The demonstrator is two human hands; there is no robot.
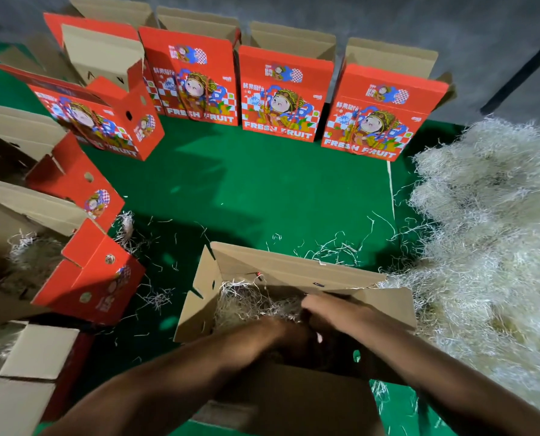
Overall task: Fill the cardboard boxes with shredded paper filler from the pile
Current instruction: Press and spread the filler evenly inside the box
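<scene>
Head-camera view: both hands are down inside the open brown cardboard box nearest the person. The right hand lies flat with its fingers stretched leftward, resting on the pale shredded paper filler in the box. The left hand is in shadow just beside it, knuckles up; whether its fingers are curled round any filler or simply pressing, I cannot tell. The two hands are touching or nearly so at the middle of the box. Both bare forearms reach in from the lower edge over the box's near flap.

This box sits on a green floor covering, its far flap standing up and its left side flap tilted outward. Loose strands of shredded paper lie scattered on the green around it.

To the right, just beside the box and touching its right flap, is the large heap of whitish shredded paper, which runs up the right side of the view.

Across the far side stand red printed fruit boxes with open brown flaps, in a row, upright, reading "FRESH FRUIT". Another red box at the left is tilted. Along the left edge are more open red boxes, some with filler showing inside. A plain pale cardboard carton sits at the lower left.
</scene>
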